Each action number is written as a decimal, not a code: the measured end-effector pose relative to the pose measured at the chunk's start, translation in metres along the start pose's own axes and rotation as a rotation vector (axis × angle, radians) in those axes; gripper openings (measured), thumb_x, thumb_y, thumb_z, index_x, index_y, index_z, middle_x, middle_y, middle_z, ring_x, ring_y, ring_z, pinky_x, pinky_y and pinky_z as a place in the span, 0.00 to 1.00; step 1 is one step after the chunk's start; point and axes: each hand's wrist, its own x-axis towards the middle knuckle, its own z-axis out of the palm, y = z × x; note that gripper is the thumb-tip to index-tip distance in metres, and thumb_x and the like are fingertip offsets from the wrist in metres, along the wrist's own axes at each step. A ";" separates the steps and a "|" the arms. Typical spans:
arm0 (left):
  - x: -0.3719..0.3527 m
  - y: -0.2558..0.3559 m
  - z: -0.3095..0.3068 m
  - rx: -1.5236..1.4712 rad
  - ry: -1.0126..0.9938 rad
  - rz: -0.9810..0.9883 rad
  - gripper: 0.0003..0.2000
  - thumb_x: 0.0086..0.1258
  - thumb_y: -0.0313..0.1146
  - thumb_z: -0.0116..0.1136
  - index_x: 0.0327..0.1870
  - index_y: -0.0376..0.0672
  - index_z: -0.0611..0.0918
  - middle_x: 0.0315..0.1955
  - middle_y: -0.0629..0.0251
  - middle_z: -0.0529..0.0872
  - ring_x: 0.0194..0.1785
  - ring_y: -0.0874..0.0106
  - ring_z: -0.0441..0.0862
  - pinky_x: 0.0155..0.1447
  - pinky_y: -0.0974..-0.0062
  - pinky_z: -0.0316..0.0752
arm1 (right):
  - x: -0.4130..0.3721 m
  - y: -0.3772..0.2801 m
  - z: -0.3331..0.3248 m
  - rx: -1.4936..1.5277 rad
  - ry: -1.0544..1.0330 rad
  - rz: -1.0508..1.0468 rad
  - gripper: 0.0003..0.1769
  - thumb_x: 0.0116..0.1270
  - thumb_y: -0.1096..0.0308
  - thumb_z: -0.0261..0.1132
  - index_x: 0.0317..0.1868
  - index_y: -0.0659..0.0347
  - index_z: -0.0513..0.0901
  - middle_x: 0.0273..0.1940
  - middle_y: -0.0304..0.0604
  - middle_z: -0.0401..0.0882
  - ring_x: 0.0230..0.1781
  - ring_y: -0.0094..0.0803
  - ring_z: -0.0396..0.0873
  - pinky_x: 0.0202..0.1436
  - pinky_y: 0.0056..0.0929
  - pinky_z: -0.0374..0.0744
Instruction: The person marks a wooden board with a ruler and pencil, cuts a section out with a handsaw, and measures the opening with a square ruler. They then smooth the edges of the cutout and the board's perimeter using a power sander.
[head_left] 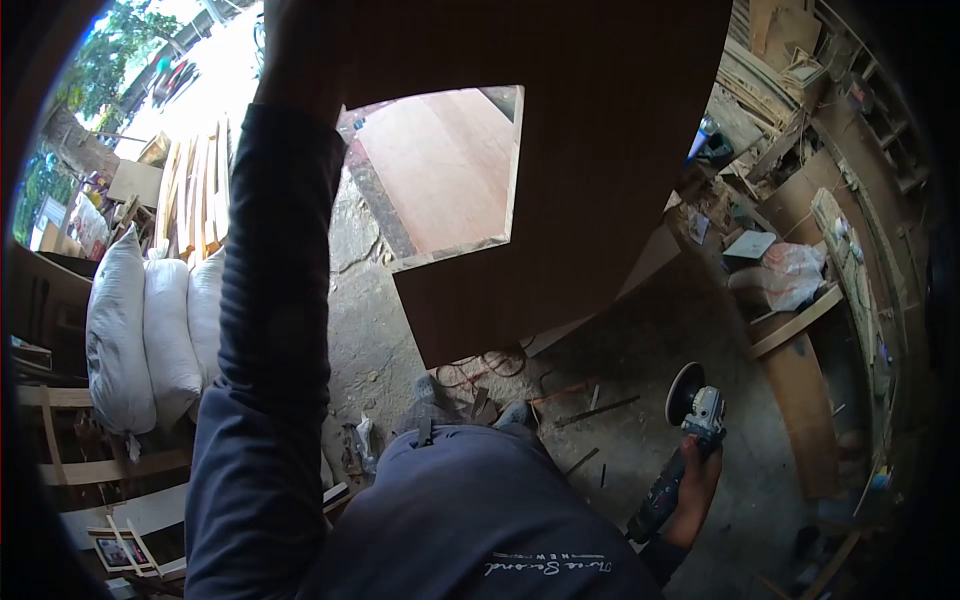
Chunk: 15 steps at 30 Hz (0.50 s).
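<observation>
My right hand [698,490] is wrapped around the body of an angle grinder [668,492], with its round disc [685,393] tilted up and apart from any surface. A large dark wooden panel [600,150] with an angular cut-out fills the upper middle. My left arm stretches up to the panel, and my left hand [298,65] holds it at the top beside the cut-out; its fingers are lost in shadow. Through the opening a paler wooden board [440,170] shows.
White sacks [170,330] stand at the left, below upright wooden strips [195,190]. Wood scraps [765,85] and a plastic bag [790,275] are piled at the right. Cables [480,370] and loose sticks lie on the concrete floor [370,310] around my feet.
</observation>
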 end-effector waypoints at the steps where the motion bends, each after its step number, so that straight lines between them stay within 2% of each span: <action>1: 0.001 0.016 0.002 -0.126 0.080 -0.126 0.19 0.85 0.43 0.55 0.53 0.33 0.88 0.40 0.63 0.91 0.40 0.76 0.83 0.44 0.71 0.78 | 0.002 -0.003 0.003 -0.001 -0.013 -0.005 0.27 0.66 0.54 0.75 0.56 0.63 0.78 0.43 0.42 0.82 0.34 0.30 0.83 0.41 0.31 0.82; 3: 0.020 0.008 -0.036 -0.166 0.059 -0.031 0.19 0.84 0.44 0.56 0.53 0.34 0.88 0.39 0.64 0.90 0.40 0.76 0.83 0.44 0.72 0.78 | -0.017 -0.005 0.017 -0.001 -0.033 -0.019 0.29 0.64 0.52 0.76 0.55 0.63 0.77 0.41 0.42 0.81 0.29 0.31 0.83 0.36 0.31 0.82; 6: 0.035 -0.018 -0.059 -0.201 0.101 -0.010 0.20 0.83 0.46 0.59 0.52 0.34 0.88 0.37 0.66 0.89 0.37 0.79 0.81 0.42 0.75 0.76 | -0.009 -0.032 0.034 -0.005 -0.105 -0.022 0.31 0.61 0.51 0.77 0.56 0.63 0.78 0.41 0.41 0.81 0.32 0.29 0.83 0.39 0.31 0.82; 9: 0.032 -0.051 -0.082 -0.255 0.154 -0.012 0.22 0.82 0.49 0.61 0.52 0.35 0.88 0.35 0.69 0.88 0.35 0.81 0.80 0.39 0.77 0.74 | -0.002 -0.039 0.060 -0.080 -0.185 -0.061 0.32 0.60 0.50 0.77 0.56 0.62 0.79 0.42 0.40 0.82 0.37 0.27 0.82 0.45 0.31 0.82; 11: 0.023 -0.070 -0.101 -0.278 0.196 -0.010 0.23 0.82 0.51 0.62 0.52 0.35 0.89 0.34 0.71 0.87 0.33 0.82 0.79 0.37 0.79 0.73 | -0.014 -0.049 0.090 -0.113 -0.240 -0.073 0.33 0.58 0.52 0.77 0.57 0.63 0.80 0.45 0.39 0.83 0.45 0.28 0.81 0.55 0.31 0.79; 15: 0.004 -0.081 -0.099 -0.292 0.261 0.024 0.25 0.80 0.55 0.65 0.51 0.36 0.89 0.31 0.74 0.86 0.29 0.85 0.77 0.34 0.82 0.70 | -0.009 -0.084 0.143 -0.166 -0.340 -0.135 0.36 0.58 0.52 0.79 0.60 0.65 0.79 0.46 0.41 0.87 0.46 0.29 0.85 0.57 0.32 0.81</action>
